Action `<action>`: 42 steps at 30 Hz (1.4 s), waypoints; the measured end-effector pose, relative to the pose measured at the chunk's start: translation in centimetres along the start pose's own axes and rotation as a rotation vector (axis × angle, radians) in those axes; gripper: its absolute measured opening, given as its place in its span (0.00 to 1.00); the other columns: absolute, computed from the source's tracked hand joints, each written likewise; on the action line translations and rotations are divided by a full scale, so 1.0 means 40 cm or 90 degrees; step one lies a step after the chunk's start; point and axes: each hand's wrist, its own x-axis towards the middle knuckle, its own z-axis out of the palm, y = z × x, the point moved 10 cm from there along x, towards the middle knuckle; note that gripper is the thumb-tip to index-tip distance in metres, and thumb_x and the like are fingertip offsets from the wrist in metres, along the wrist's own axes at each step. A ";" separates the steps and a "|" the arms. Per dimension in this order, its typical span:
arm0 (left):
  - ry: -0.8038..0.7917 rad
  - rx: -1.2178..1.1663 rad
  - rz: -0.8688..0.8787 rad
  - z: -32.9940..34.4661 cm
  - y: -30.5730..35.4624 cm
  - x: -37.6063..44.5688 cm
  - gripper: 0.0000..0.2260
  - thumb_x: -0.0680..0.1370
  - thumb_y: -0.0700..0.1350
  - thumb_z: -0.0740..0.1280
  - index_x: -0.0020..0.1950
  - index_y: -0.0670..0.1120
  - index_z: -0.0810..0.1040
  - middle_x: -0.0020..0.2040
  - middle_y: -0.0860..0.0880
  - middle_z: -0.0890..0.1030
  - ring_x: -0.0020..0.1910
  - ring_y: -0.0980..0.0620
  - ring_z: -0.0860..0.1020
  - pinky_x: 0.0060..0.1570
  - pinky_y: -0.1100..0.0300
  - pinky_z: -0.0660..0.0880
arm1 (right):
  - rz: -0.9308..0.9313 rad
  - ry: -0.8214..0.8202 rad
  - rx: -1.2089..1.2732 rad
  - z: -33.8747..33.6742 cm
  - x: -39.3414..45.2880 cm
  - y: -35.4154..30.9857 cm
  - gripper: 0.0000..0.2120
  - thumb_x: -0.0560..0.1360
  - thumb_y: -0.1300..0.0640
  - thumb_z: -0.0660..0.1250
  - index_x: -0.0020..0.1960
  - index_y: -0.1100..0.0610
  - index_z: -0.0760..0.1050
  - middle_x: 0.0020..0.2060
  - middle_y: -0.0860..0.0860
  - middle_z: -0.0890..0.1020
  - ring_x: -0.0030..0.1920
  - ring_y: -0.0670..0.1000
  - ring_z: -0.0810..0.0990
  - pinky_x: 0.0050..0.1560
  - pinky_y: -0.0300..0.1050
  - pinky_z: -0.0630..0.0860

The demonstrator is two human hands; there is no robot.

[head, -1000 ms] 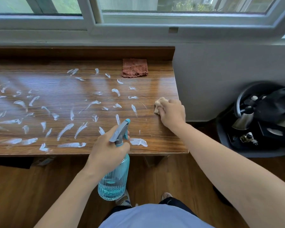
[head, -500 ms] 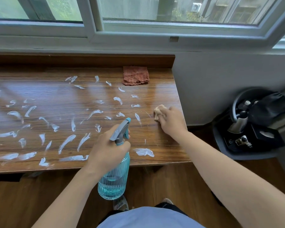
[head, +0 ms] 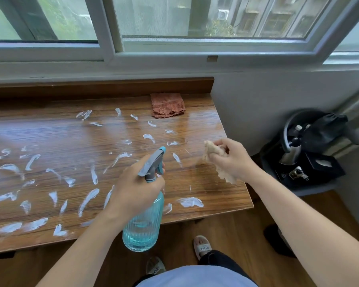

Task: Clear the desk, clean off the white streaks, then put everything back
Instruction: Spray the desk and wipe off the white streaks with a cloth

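Left hand (head: 136, 188) grips spray bottle (head: 142, 222) over desk (head: 211, 187) front edge. Right hand (head: 232, 160) clutches beige rag (head: 211, 151) above desk (contact unclear). White streaks (head: 87, 200) cover desk. Slipper (head: 203, 246) reads "SENMA".

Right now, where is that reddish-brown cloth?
In the head view, the reddish-brown cloth lies flat at the desk's far right end, against the raised back edge, beyond the white streaks.
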 end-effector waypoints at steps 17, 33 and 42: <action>0.108 0.016 -0.054 0.021 0.048 0.023 0.11 0.73 0.35 0.66 0.49 0.51 0.79 0.38 0.45 0.76 0.28 0.56 0.68 0.28 0.65 0.67 | -0.325 -0.104 -0.328 0.119 0.079 0.012 0.13 0.80 0.41 0.63 0.62 0.43 0.74 0.45 0.47 0.69 0.39 0.47 0.69 0.38 0.45 0.71; 0.005 0.125 -0.248 0.113 -0.064 0.046 0.05 0.72 0.41 0.66 0.42 0.44 0.69 0.33 0.50 0.69 0.32 0.48 0.65 0.34 0.55 0.63 | -0.273 -0.113 -0.267 0.136 0.157 0.036 0.09 0.81 0.46 0.59 0.59 0.44 0.73 0.45 0.46 0.74 0.48 0.52 0.74 0.50 0.53 0.72; 0.087 0.030 -0.227 0.089 -0.045 0.017 0.04 0.74 0.40 0.66 0.42 0.47 0.71 0.32 0.50 0.69 0.31 0.50 0.64 0.35 0.52 0.64 | -0.334 -0.067 -0.323 0.114 0.101 0.063 0.18 0.78 0.43 0.58 0.65 0.46 0.72 0.51 0.45 0.71 0.51 0.49 0.70 0.55 0.50 0.70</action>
